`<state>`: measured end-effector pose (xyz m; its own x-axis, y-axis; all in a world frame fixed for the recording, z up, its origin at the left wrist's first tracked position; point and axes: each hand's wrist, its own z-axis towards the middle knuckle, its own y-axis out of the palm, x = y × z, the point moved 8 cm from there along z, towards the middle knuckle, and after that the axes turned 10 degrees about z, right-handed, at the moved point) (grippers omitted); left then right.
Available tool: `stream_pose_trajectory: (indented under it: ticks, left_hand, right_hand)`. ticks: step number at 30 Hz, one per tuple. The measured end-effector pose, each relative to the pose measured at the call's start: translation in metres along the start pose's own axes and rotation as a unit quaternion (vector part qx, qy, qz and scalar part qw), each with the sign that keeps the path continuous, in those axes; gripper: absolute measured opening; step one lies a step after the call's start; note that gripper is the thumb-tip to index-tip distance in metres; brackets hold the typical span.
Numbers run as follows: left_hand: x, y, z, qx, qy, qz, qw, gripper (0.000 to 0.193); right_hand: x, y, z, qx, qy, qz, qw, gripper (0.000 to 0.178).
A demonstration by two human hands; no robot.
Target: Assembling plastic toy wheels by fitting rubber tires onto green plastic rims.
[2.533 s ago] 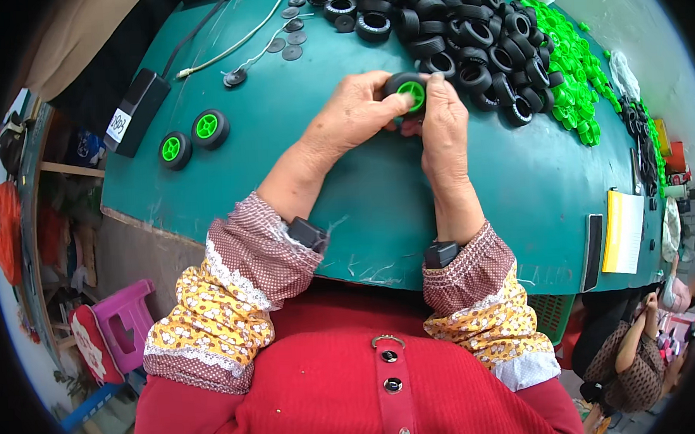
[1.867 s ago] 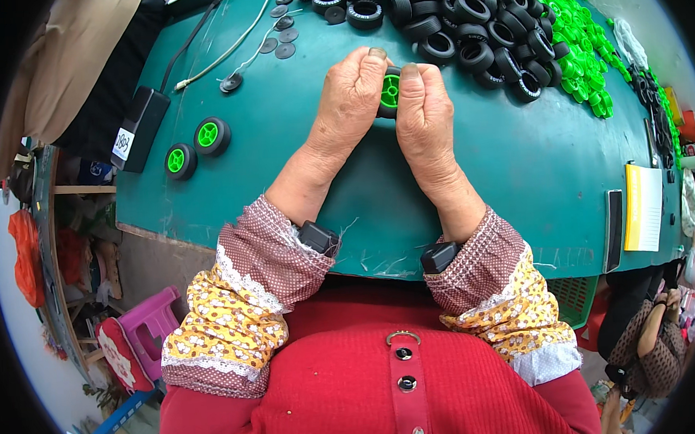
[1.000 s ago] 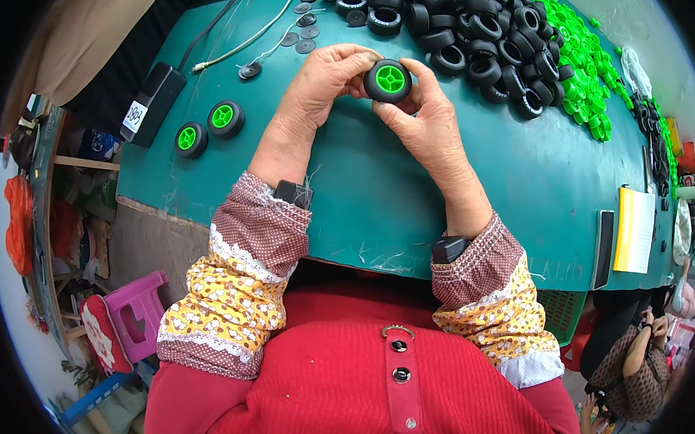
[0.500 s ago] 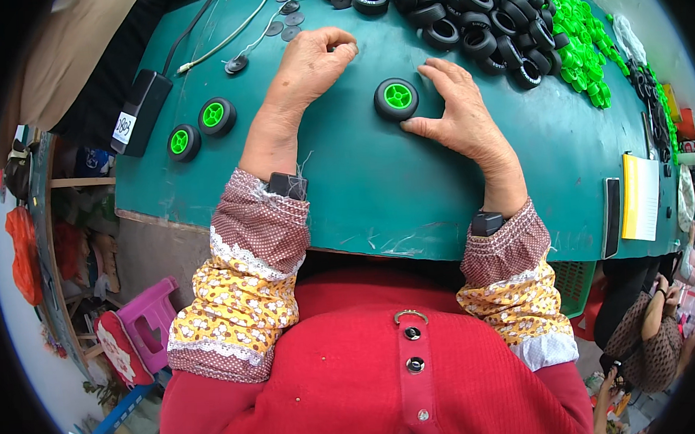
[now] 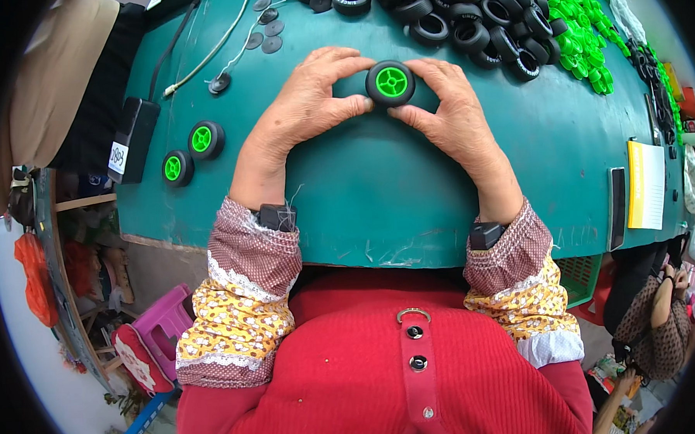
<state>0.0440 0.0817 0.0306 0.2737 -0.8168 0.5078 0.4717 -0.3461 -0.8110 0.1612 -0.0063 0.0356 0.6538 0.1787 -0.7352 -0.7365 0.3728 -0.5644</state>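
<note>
A toy wheel (image 5: 391, 82), a black tyre around a bright green spoked hub, is between my two hands over the green table, hub side up. My left hand (image 5: 303, 99) has its thumb and index fingertips on the wheel's left side. On the other side, my right hand (image 5: 451, 108) grips it with index finger at the upper right and thumb at the lower edge. Two similar wheels lie farther left, an upper wheel (image 5: 206, 140) and a lower wheel (image 5: 178, 168), nearly touching. Whether the held wheel rests on the table I cannot tell.
Loose black tyres (image 5: 471, 35) are heaped at the back, beside a pile of green hubs (image 5: 580, 44). Black discs (image 5: 272, 44), a pale cable (image 5: 216, 53) and a black box (image 5: 133, 141) lie at left. A yellow-edged notepad (image 5: 645, 184) lies right; other people's arms show beyond.
My left hand has come right and its fingers now touch the wheel. My right hand has closed in on the wheel's right side. The whole view has shifted slightly.
</note>
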Motion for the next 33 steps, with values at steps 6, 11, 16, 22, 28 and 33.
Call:
stream_pose_trajectory:
  ticks: [6,11,16,22,28,33]
  left_hand:
    - [0.013,0.019,0.001,-0.049,-0.158,-0.469,0.867,0.044]
    - [0.002,0.024,0.002,-0.028,-0.173,-0.423,0.889,0.046]
    - [0.004,0.018,0.002,-0.019,-0.174,-0.421,0.890,0.042]
    - [0.009,0.035,0.003,0.012,-0.187,-0.469,0.863,0.040]
    - [0.014,0.029,0.013,-0.039,-0.148,-0.359,0.921,0.032]
    - [0.015,0.032,0.011,-0.013,-0.104,-0.324,0.940,0.027]
  right_hand:
    - [0.003,-0.002,0.000,0.071,0.033,0.119,0.990,0.051]
    - [0.010,0.009,-0.001,0.031,0.112,0.285,0.951,0.043]
    - [0.020,0.020,0.000,-0.021,0.167,0.327,0.930,0.037]
    - [0.023,0.028,-0.008,0.068,0.221,0.475,0.849,0.032]
    - [0.024,-0.003,0.003,0.072,0.157,0.349,0.921,0.033]
    - [0.016,0.002,0.011,0.042,0.084,0.259,0.961,0.031]
